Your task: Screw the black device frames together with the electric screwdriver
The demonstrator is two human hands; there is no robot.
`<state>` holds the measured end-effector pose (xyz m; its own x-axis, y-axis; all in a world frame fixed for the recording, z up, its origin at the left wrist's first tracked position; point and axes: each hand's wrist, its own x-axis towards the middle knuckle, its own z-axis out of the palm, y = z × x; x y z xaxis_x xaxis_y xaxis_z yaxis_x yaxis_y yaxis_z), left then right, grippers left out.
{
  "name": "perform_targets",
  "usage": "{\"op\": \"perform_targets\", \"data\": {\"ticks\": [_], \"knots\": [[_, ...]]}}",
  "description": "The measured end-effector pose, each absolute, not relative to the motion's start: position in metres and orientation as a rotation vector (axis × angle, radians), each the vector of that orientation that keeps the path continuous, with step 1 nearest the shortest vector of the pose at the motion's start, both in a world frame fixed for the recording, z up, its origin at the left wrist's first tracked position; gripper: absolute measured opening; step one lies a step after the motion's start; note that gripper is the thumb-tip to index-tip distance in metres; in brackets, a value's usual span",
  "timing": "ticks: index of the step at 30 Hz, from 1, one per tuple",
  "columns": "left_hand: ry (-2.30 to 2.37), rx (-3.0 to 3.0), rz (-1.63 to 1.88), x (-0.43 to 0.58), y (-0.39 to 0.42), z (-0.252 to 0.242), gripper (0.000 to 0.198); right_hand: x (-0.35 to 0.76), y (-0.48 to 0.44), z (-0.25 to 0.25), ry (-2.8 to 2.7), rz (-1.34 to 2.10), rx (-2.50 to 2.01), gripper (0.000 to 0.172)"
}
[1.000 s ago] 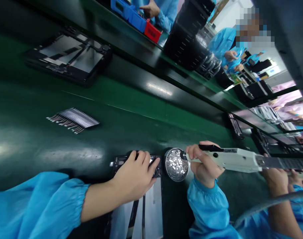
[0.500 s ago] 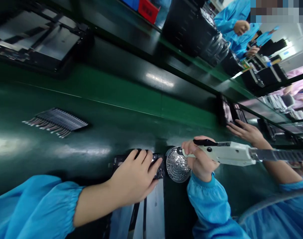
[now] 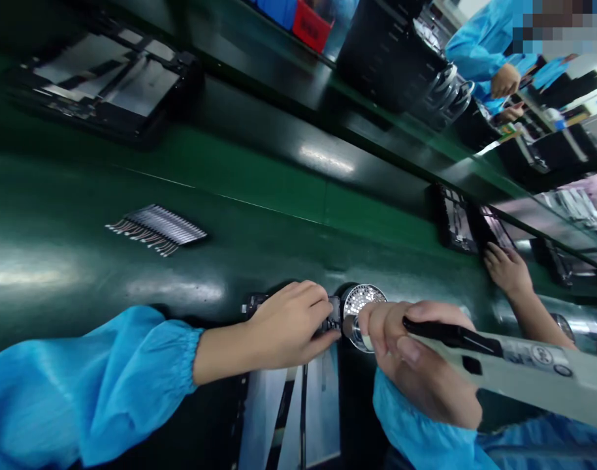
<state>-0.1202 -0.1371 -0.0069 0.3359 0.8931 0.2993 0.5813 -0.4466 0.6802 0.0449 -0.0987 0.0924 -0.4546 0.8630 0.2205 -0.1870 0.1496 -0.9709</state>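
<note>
My left hand (image 3: pixel 291 329) lies over the top end of an opened tablet (image 3: pixel 321 405), its fingers bent together on the dark edge. Pale battery panels and black ribbon cables show in the tablet below the hand. My right hand (image 3: pixel 420 356) is wrapped around a white electric screwdriver (image 3: pixel 524 372), with its black lever under the fingers. The screwdriver's nose is between the tablet's top right corner and a round screw dish (image 3: pixel 364 295), in front of part of that dish. Whether a screw sits on the bit cannot be made out.
A bundle of flat parts with wire leads (image 3: pixel 166 225) lies left on the green bench. Another opened tablet (image 3: pixel 117 78) is behind it. At right, a co-worker's hand (image 3: pixel 511 274) reaches toward tablets (image 3: pixel 458 219). Black bins (image 3: pixel 387 59) and a red box (image 3: pixel 312 26) stand on the shelf.
The screwdriver has swung nearer and its nose has moved from the dish toward the tablet's corner. My left hand's fingers have drawn together. The view has shifted, and the co-worker's hand has moved.
</note>
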Motion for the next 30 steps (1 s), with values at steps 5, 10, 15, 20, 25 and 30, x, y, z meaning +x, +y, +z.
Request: {"op": "perform_targets", "data": {"ticks": [5,10,15,20,25,30], "knots": [[1.252,2.209,0.886,-0.1206,-0.1377,-0.0067,0.020,0.0399,-0.1025,0.0930,-1.558,1.495,-0.696,0.026],[1.230,2.233,0.897,-0.1214,-0.1371,-0.0076,0.020,0.0401,-0.0997,0.0933,-1.537,1.512,-0.698,0.023],[1.218,2.236,0.931,-0.1213,-0.1368,-0.0106,0.025,0.0429,-0.0980,0.0937,-1.536,1.481,-0.654,0.025],[1.203,2.244,0.970,-0.1217,-0.1371,-0.0126,0.022,0.0431,-0.0977,0.0951,-1.544,1.512,-0.696,0.026],[1.199,2.228,1.014,-0.1211,-0.1369,-0.0138,0.020,0.0446,-0.0987,0.0926,-1.534,1.534,-0.687,0.027],[1.196,2.229,0.998,-0.1206,-0.1362,-0.0155,0.017,0.0496,-0.0968,0.0885,-1.620,1.590,-0.663,0.034]]}}
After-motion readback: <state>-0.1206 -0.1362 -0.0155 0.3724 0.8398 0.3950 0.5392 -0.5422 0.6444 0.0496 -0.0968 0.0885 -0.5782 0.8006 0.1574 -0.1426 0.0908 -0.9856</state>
